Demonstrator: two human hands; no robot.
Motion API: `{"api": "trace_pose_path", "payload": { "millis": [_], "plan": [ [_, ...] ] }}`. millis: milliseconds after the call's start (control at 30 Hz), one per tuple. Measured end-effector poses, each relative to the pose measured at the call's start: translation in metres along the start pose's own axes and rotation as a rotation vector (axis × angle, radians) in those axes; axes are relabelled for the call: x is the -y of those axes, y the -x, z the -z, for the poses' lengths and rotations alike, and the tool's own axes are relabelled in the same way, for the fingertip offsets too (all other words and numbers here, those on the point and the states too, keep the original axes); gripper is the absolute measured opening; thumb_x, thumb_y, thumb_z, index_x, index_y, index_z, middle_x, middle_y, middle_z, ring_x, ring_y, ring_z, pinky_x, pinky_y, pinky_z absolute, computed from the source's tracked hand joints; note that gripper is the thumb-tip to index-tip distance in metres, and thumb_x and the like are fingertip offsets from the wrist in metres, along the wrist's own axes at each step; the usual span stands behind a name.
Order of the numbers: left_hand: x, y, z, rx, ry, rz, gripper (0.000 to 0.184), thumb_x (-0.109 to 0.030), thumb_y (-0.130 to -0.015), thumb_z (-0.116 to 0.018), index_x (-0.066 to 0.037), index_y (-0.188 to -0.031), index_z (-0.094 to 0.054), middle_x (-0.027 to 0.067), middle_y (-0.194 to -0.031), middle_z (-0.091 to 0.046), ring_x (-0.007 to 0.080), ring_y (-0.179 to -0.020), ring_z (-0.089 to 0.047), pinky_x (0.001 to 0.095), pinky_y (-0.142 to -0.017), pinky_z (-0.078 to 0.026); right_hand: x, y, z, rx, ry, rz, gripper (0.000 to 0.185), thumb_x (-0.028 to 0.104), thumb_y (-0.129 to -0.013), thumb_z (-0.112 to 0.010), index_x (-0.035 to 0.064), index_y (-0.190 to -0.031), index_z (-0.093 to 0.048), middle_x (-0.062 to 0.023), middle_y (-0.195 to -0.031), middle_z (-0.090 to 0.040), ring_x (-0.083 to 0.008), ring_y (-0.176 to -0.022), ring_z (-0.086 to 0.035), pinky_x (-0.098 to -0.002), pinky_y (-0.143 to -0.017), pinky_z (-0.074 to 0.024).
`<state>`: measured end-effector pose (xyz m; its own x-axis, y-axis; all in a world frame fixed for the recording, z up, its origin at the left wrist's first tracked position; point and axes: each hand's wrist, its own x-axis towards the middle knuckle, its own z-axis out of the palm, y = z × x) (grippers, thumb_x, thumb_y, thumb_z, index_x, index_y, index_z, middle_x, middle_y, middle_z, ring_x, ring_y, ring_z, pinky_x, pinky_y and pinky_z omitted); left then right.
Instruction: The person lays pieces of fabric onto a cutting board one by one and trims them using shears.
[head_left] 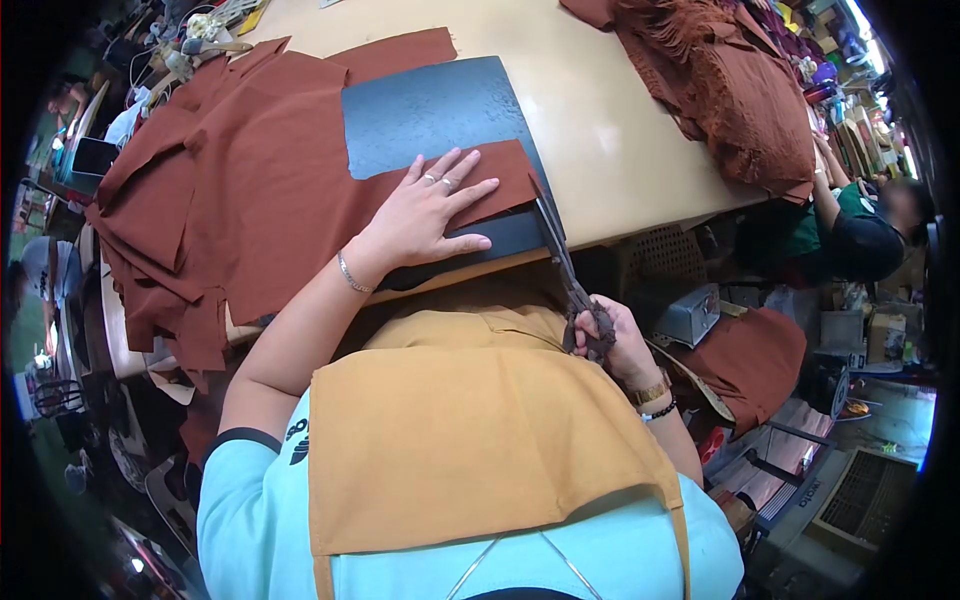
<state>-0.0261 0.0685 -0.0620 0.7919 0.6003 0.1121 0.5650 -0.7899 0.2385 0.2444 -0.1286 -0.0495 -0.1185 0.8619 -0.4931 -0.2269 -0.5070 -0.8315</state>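
My left hand (pixel 437 203) lies flat with fingers spread on a strip of rust-brown fabric (pixel 507 168). Under that strip is a dark, flat sheet (pixel 435 100) at the table's near edge. My right hand (pixel 617 340) grips a pair of large scissors (pixel 563 258) by handles that look wrapped in dark material. Their long blades point away from me, and the tips reach the right end of the fabric strip. Whether the blades are around the fabric or only beside it, I cannot tell. More rust-brown fabric (pixel 270 170) spreads left of my left hand and hangs over the edge.
A frayed pile of rust-brown fabric (pixel 715 100) lies on the pale table (pixel 600 130) at the right. Beyond it, a person in green (pixel 850 230) reaches toward the pile. Below the table edge are a metal box (pixel 688 315) and more brown fabric (pixel 750 365).
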Motion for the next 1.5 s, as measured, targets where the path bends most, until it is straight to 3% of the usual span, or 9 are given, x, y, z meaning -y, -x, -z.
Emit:
{"api": "trace_pose_path", "payload": {
  "millis": [267, 600, 1500],
  "plan": [
    [-0.004, 0.004, 0.002, 0.009, 0.027, -0.018, 0.083, -0.073, -0.081, -0.052, -0.023, -0.146, -0.039, 0.0145, -0.156, -0.025, 0.0348, -0.145, -0.020, 0.0608, -0.113, -0.017, 0.006, -0.006, -0.013, -0.019, -0.113, 0.000, 0.018, 0.022, -0.092, -0.065, 0.0073, -0.086, -0.055, 0.0007, -0.070, -0.058, -0.0066, -0.059, -0.056, -0.0211, -0.057, -0.0482],
    [-0.006, 0.005, 0.001, 0.000, 0.033, -0.019, 0.083, -0.072, -0.080, -0.052, -0.023, -0.146, -0.040, 0.0140, -0.157, -0.024, 0.0347, -0.145, -0.020, 0.0612, -0.113, -0.017, 0.003, -0.005, -0.016, -0.034, -0.006, 0.028, 0.019, 0.023, -0.093, -0.065, 0.0065, -0.087, -0.057, -0.0003, -0.069, -0.058, -0.0078, -0.060, -0.057, -0.0224, -0.058, -0.0486],
    [-0.019, 0.017, 0.006, 0.045, 0.062, -0.056, 0.085, -0.075, -0.080, -0.051, -0.023, -0.147, -0.039, 0.0143, -0.157, -0.023, 0.0350, -0.145, -0.020, 0.0605, -0.113, -0.016, 0.003, -0.026, -0.018, -0.038, -0.071, 0.082, 0.023, 0.027, -0.093, -0.065, 0.0055, -0.090, -0.058, -0.0001, -0.068, -0.059, -0.0076, -0.058, -0.057, -0.0216, -0.055, -0.0469]
  ]
}}
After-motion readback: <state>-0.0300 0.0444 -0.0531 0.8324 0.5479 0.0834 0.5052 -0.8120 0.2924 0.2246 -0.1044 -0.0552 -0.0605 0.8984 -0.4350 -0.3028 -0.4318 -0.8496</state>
